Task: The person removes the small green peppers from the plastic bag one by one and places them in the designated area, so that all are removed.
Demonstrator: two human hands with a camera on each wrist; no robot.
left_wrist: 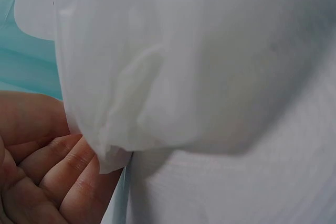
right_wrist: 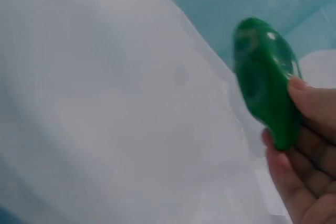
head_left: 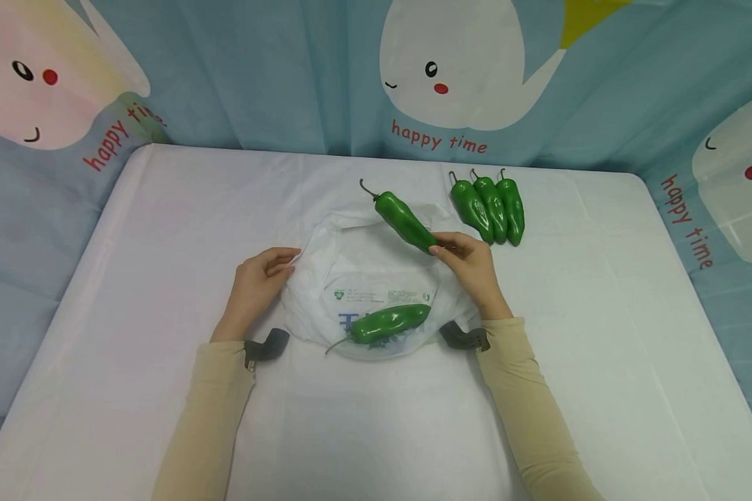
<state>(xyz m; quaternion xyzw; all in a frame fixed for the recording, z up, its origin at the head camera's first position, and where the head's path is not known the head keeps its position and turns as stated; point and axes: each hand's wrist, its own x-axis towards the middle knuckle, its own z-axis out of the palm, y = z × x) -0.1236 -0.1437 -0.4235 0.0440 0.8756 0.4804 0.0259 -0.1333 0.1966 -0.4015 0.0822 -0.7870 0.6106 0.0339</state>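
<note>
My right hand (head_left: 473, 264) pinches a green chili pepper (head_left: 404, 221) near its tip, with thumb and fingers round it. The pepper slants over the far right part of a white plastic bag (head_left: 307, 278), stem pointing up and left. In the right wrist view the same pepper (right_wrist: 265, 77) stands out beside the pale bag. With its fingertips, my left hand (head_left: 258, 282) pinches the bag's left edge; the left wrist view has the bag's fold (left_wrist: 113, 158) at the fingers. Inside the spread-open bag lies another green pepper (head_left: 388, 323), over the printed text.
Three green peppers (head_left: 490, 205) lie side by side on the white table (head_left: 601, 334), behind my right hand. A blue curtain (head_left: 288, 69) with whale pictures hangs at the back and sides. Dark wrist cameras (head_left: 268, 346) sit at both cuffs.
</note>
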